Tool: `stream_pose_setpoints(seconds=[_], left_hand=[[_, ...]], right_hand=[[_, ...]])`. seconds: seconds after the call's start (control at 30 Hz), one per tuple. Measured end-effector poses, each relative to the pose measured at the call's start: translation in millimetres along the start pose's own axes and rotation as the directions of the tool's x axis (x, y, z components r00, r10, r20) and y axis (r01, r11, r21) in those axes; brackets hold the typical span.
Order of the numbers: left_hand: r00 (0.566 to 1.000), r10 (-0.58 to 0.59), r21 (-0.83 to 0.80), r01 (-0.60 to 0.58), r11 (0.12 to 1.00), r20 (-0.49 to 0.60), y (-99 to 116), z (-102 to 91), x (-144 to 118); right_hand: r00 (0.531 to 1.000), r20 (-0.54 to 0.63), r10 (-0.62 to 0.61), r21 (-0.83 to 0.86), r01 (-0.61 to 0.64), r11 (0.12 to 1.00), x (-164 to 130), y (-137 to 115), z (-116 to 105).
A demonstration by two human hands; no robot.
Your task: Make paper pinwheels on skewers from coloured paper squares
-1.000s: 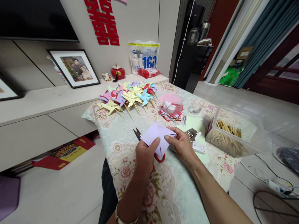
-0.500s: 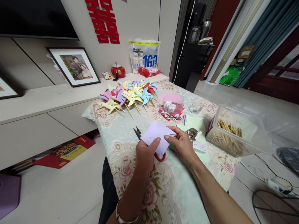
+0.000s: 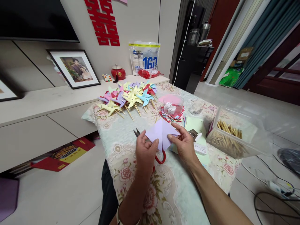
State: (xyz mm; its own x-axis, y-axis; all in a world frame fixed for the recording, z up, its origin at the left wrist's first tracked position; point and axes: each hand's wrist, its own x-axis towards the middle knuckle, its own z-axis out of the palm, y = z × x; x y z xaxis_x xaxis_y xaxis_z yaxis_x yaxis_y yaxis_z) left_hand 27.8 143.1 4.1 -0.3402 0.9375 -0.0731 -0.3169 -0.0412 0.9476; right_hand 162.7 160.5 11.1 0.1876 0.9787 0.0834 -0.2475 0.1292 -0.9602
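A purple paper square [image 3: 161, 132], with slits running in from its corners, is held up between my two hands over the table. My left hand [image 3: 146, 150] pinches its left lower side, thumb on top and fingers beneath. On the right edge, my right hand [image 3: 184, 142] grips the paper between thumb and fingers. Underneath lie scissors [image 3: 160, 158] with red handles, their dark blades showing beyond my left fingers; the middle is hidden. Several finished paper pinwheels [image 3: 132, 97] on sticks lie in a pile farther back.
Right of my hands, a clear plastic bin [image 3: 231, 147] holds many short sticks. A small white box [image 3: 199, 148] rests on pale green paper [image 3: 195, 125]. Behind are a round clear container [image 3: 173, 104] and a stack of coloured paper [image 3: 167, 117]. A floral cloth [image 3: 126, 156] covers the table.
The purple paper has tilted and turned slightly in my hands, and its slits now gape. My left fingers have shifted along its edge; my right hand has moved slightly right.
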Motion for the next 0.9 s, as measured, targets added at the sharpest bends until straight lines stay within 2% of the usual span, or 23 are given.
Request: stream_pose_setpoints(seconds=[0.1,0.17,0.2,0.3,0.43,0.53,0.67,0.77,0.9], left_hand=[[0.966,0.214,0.281,-0.167,0.945,-0.144,1,-4.0,-1],[0.942,0.317,0.389,-0.252,0.886,-0.112,0,-5.9,-3],[0.945,0.321,0.39,-0.274,0.879,-0.059,-1,-6.3,-4],[0.969,0.191,0.243,-0.225,0.944,0.156,-3,-4.3,-8],[0.96,0.038,-0.016,-0.035,0.999,0.278,6,2.8,-12],[0.962,0.005,-0.107,0.025,0.994,0.272,19,7.2,-14],[0.963,-0.029,-0.17,0.076,0.983,0.266,22,7.5,-14],[0.966,-0.055,-0.158,0.097,0.983,0.252,9,3.7,-10],[0.977,-0.102,-0.145,0.131,0.981,0.188,-4,-0.9,-6]], right_hand=[[0.989,-0.067,-0.133,-0.173,0.12,0.978,-2,-2,-1],[0.974,-0.069,-0.216,-0.298,0.186,0.936,-4,-3,-3],[0.965,-0.06,-0.257,-0.357,0.22,0.908,-6,-3,-4],[0.933,0.001,-0.36,-0.481,0.316,0.817,-10,-3,-4],[0.881,0.188,-0.433,-0.483,0.467,0.741,-15,-7,1],[0.836,0.344,-0.427,-0.471,0.548,0.691,-17,-12,3],[0.798,0.46,-0.39,-0.463,0.59,0.662,-19,-18,3],[0.813,0.468,-0.347,-0.448,0.556,0.7,-20,-21,2],[0.876,0.402,-0.267,-0.417,0.435,0.798,-19,-21,2]])
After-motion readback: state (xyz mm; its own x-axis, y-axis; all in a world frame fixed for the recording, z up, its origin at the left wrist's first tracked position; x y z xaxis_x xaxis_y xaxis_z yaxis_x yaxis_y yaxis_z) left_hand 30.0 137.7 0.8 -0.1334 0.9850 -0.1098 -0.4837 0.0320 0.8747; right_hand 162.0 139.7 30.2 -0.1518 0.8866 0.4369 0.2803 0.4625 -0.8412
